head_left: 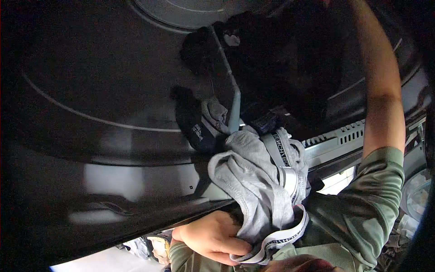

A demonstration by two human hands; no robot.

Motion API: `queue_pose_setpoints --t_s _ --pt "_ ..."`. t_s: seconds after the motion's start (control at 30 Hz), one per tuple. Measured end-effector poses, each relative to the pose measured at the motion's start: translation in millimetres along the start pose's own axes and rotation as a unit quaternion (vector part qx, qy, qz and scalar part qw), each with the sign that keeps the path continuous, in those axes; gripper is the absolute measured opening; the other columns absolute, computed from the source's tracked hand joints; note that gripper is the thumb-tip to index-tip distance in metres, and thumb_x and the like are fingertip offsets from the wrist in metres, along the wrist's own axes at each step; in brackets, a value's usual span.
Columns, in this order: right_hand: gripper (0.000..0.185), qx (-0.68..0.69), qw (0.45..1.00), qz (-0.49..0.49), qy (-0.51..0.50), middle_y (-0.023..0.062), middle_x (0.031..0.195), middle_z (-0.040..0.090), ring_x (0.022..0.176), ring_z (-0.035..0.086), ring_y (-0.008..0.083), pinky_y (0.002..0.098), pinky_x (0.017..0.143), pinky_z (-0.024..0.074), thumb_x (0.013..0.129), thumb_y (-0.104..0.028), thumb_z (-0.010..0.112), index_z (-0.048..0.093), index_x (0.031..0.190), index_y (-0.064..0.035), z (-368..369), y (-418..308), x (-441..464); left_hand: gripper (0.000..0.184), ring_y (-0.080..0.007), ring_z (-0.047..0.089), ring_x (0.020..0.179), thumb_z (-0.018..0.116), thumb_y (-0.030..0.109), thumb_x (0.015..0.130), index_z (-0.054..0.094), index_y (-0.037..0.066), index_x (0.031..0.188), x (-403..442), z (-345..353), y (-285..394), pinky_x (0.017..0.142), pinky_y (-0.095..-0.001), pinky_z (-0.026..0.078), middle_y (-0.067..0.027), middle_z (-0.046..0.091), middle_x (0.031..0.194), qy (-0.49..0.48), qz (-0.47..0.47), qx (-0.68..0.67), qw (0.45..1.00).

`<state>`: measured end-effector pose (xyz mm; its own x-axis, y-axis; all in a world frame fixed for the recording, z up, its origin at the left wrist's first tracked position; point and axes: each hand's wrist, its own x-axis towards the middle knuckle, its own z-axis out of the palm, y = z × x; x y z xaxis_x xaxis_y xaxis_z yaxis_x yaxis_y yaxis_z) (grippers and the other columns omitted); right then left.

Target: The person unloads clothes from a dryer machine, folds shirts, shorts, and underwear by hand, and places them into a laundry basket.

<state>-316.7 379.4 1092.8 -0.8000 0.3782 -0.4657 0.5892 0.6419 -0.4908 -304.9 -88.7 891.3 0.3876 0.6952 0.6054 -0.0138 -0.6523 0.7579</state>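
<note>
My left hand (215,236) is closed around a bundle of grey underwear (253,177) at the bottom middle. White and dark lettered waistbands (283,238) loop out of the bundle beside my fingers. The bundle hangs over the front lip of a dark metal drum. My right arm reaches up along the right side, and its hand is past the top edge of the view. Just above the bundle, a dark sock-like piece with white print (197,129) and a small grey cloth (215,113) lie inside the drum.
Dark clothes (272,59) lie deeper in the drum (104,81), partly lost in shadow. A pale raised fin (234,106) runs across the drum wall. A slotted grill (340,140) lines the opening at right. Other laundry (158,247) shows outside, below.
</note>
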Motion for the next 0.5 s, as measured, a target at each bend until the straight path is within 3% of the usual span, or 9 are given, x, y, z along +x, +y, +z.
queue_pose_setpoints --t_s 0.07,0.1,0.17,0.2,0.27,0.3,0.37,0.4,0.5 --pt "0.053 -0.247 0.963 -0.012 -0.107 0.0121 0.134 0.036 0.124 0.033 0.0237 0.0364 0.098 0.033 0.078 -0.032 0.064 0.046 0.124 -0.0123 -11 24 89 0.017 -0.0212 0.04 0.035 0.062 0.019 0.078 0.058 0.004 0.085 7 -7 -1 0.035 -0.0331 0.025 -0.0031 0.034 0.044 -0.009 0.001 -0.027 1.0" --pt "0.054 -0.276 0.96 -0.009 -0.046 0.0125 0.123 0.045 0.114 0.042 0.0251 0.0374 0.092 0.0382 0.073 -0.029 0.067 0.049 0.121 -0.0102 7 43 140 0.018 -0.0216 0.04 0.035 0.062 0.019 0.078 0.058 0.004 0.085 16 -18 3 0.035 -0.0333 0.025 -0.0033 0.035 0.045 -0.047 -0.037 -0.001 0.998" --pt "0.058 -0.365 0.918 -0.078 0.134 0.0128 0.121 0.048 0.111 0.046 0.0264 0.0394 0.089 0.0421 0.07 -0.026 0.068 0.047 0.122 -0.0087 70 26 152 0.018 -0.0218 0.042 0.038 0.063 0.019 0.077 0.058 0.004 0.085 21 -18 25 0.036 -0.0334 0.026 -0.0042 0.038 0.048 -0.087 -0.079 0.034 0.993" --pt "0.06 -0.418 0.861 -0.147 0.249 0.0127 0.128 0.042 0.118 0.04 0.0264 0.0402 0.092 0.0409 0.073 -0.028 0.067 0.044 0.125 -0.0092 120 6 135 0.018 -0.0216 0.043 0.04 0.064 0.02 0.076 0.058 0.006 0.085 18 -17 25 0.037 -0.0333 0.027 -0.0049 0.04 0.05 -0.088 -0.083 0.04 0.992" --pt "0.064 -0.507 0.823 -0.057 0.25 0.0125 0.138 0.028 0.128 0.026 0.0259 0.0399 0.098 0.0371 0.075 -0.026 0.065 0.037 0.13 -0.01 151 2 151 0.016 -0.0213 0.046 0.046 0.065 0.022 0.075 0.058 0.01 0.082 18 -21 26 0.04 -0.0342 0.029 -0.0058 0.044 0.058 -0.082 -0.062 0.113 0.988" --pt "0.064 -0.508 0.821 -0.06 0.255 0.0125 0.138 0.028 0.128 0.026 0.0259 0.0399 0.098 0.0371 0.075 -0.026 0.065 0.037 0.13 -0.01 157 6 168 0.016 -0.0213 0.046 0.046 0.065 0.022 0.075 0.058 0.01 0.082 17 -18 28 0.04 -0.0342 0.029 -0.0058 0.044 0.058 -0.082 -0.061 0.119 0.988" --pt "0.034 -0.487 0.793 -0.089 0.355 0.0109 0.117 0.051 0.109 0.047 0.0319 0.0394 0.079 0.0467 0.081 -0.025 0.053 0.057 0.107 -0.0041 150 12 194 0.013 -0.022 0.047 0.052 0.067 0.021 0.074 0.057 0.013 0.074 13 -11 32 0.044 -0.0323 0.032 -0.0079 0.047 0.066 -0.025 -0.136 0.127 0.982" --pt "0.034 -0.452 0.806 -0.1 0.368 0.0114 0.116 0.051 0.107 0.048 0.0314 0.0393 0.079 0.0466 0.08 -0.025 0.054 0.057 0.107 -0.0037 133 16 200 0.013 -0.022 0.047 0.052 0.067 0.021 0.074 0.057 0.013 0.074 15 -12 30 0.044 -0.0323 0.032 -0.0079 0.047 0.066 -0.025 -0.137 0.131 0.982" --pt "0.034 -0.302 0.867 -0.12 0.379 0.0129 0.113 0.053 0.104 0.05 0.0299 0.0389 0.078 0.0461 0.08 -0.024 0.055 0.058 0.107 -0.0025 71 -14 139 0.029 -0.0167 0.048 0.054 0.069 0.01 0.07 0.044 0.01 0.056 21 -9 25 0.047 -0.0271 0.033 -0.0053 0.045 0.064 0.096 -0.02 0.105 0.99"
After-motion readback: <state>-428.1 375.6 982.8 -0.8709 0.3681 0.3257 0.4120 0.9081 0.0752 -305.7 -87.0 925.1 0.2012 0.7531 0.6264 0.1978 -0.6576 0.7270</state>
